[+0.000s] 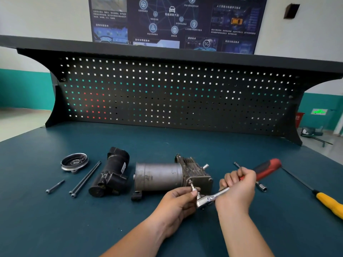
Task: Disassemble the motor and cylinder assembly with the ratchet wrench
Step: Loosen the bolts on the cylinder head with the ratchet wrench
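Chrome ratchet wrench in right hand, left hand pinching bit

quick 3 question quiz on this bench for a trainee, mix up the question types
1. True or false: the right hand grips the chrome ratchet wrench with red-and-black handle.
2. The left hand pinches: A) the bit on the wrench's head, at the grey metal motor-and-cylinder assembly; B) a hammer; C) nothing.
3. Fill in: left of the black plastic housing lie two long dark bolts and ___ short bolt.

Key: 1 true; 2 A; 3 one.
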Motion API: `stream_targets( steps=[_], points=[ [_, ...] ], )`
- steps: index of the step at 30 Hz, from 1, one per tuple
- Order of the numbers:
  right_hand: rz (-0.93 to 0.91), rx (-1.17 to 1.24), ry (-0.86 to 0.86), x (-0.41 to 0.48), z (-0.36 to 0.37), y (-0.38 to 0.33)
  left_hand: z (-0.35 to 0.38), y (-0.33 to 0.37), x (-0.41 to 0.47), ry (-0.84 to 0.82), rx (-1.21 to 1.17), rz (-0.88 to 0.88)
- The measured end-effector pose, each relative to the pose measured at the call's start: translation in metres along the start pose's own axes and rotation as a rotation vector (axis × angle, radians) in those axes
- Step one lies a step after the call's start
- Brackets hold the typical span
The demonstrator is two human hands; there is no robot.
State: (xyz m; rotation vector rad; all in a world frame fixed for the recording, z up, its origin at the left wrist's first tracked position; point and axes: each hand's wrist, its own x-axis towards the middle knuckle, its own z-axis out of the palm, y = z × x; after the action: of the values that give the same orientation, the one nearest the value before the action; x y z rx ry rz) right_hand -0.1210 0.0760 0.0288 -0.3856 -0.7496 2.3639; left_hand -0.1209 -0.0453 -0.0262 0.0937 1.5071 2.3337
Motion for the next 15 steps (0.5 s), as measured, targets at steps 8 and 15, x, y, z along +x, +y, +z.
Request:
stream_targets(
  steps=[8, 15],
  points=[
    [-0.558, -0.607, -0.605, -0.042, 0.023, 0.023, -0.001, 0.001, -0.002, -0.029, 0.013, 0.029],
    [-0.775, -1.002, -0.949, -0.053, 0.035, 0.038, -0.001, 0.007, -0.005, -0.100, -0.041, 0.063]
  ],
)
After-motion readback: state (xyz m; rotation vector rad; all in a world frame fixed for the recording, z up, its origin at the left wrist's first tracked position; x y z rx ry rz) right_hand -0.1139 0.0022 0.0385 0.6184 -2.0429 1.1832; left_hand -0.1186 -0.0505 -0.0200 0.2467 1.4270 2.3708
